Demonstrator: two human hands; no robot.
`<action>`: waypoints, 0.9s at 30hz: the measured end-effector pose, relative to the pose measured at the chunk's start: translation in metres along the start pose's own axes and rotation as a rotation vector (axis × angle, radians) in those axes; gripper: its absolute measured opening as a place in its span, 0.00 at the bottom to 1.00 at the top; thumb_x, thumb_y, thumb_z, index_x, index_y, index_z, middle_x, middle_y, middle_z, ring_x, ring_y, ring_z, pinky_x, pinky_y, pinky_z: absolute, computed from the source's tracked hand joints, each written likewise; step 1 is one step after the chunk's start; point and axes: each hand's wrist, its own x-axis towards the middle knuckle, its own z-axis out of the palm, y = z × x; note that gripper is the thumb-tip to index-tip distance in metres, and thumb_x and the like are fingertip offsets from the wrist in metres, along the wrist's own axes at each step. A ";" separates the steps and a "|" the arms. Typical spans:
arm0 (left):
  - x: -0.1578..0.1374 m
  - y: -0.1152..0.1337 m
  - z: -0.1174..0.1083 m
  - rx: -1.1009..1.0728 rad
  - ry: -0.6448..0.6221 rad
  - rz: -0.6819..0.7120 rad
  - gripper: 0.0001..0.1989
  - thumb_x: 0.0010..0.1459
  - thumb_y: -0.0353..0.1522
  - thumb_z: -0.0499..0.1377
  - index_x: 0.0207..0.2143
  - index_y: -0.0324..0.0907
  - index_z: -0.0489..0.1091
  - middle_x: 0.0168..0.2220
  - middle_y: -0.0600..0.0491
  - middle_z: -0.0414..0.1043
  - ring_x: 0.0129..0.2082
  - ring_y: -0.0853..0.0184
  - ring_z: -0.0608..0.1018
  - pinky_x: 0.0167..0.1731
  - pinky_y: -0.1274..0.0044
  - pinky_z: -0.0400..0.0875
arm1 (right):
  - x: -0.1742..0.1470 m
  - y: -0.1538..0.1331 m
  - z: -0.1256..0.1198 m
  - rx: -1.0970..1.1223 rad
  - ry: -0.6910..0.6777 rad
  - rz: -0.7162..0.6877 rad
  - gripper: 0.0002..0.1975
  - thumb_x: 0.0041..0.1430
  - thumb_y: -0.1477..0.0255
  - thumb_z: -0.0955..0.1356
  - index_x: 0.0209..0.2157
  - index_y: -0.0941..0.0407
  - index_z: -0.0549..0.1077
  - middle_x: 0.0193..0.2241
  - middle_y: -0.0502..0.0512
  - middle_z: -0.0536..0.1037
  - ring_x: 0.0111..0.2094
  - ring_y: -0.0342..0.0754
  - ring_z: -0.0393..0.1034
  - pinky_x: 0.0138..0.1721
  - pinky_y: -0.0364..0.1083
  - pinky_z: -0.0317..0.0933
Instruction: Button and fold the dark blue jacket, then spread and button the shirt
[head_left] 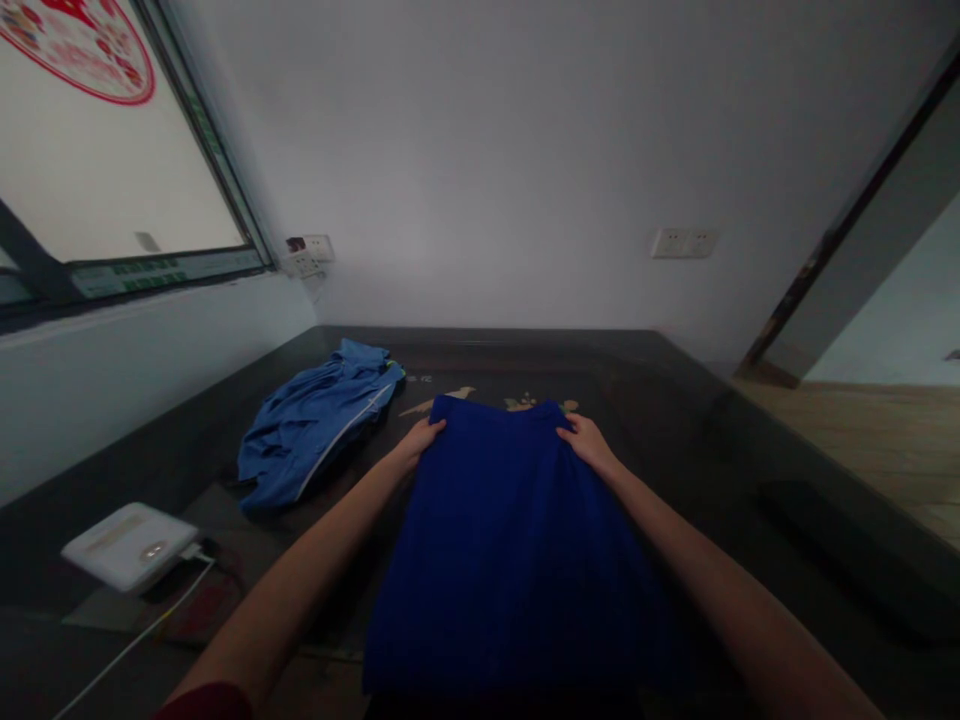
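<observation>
A dark blue piece of cloth [502,520], apparently a garment, hangs spread between my two hands over the table. My left hand [421,440] pinches its upper left edge, and my right hand [589,442] grips the upper right edge. The top border between them sags slightly. Its lower part falls toward me into shadow, so its exact kind cannot be made out. To the left of my left hand lies a crumpled lighter blue garment [322,420] with a white stripe, resting on the table.
The dark glossy table [675,400] has a bird-and-flower decoration and meets the wall at the back. At the left sits a white box-shaped device [131,545] with a white cable [142,635]. Wall sockets [684,243] and a window frame [165,270] are beyond.
</observation>
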 end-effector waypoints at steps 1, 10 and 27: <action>0.001 0.001 -0.003 0.042 0.042 0.023 0.14 0.53 0.29 0.62 0.43 0.35 0.67 0.24 0.52 0.74 0.23 0.66 0.76 0.30 0.76 0.70 | 0.000 0.004 0.002 -0.014 0.018 0.011 0.13 0.49 0.75 0.68 0.40 0.58 0.74 0.38 0.59 0.78 0.41 0.53 0.73 0.48 0.52 0.63; 0.008 0.016 -0.011 0.371 0.085 0.219 0.14 0.53 0.36 0.61 0.40 0.36 0.70 0.32 0.47 0.76 0.32 0.64 0.77 0.31 0.78 0.68 | -0.001 0.018 0.005 0.038 0.044 0.011 0.16 0.51 0.77 0.67 0.44 0.57 0.70 0.40 0.57 0.76 0.42 0.50 0.72 0.49 0.51 0.62; 0.012 0.004 0.003 1.373 0.384 0.328 0.23 0.61 0.45 0.48 0.51 0.40 0.59 0.42 0.39 0.73 0.43 0.52 0.77 0.40 0.65 0.69 | 0.008 0.025 0.011 -0.111 0.134 -0.003 0.08 0.55 0.77 0.63 0.38 0.57 0.68 0.40 0.59 0.75 0.42 0.50 0.71 0.46 0.48 0.61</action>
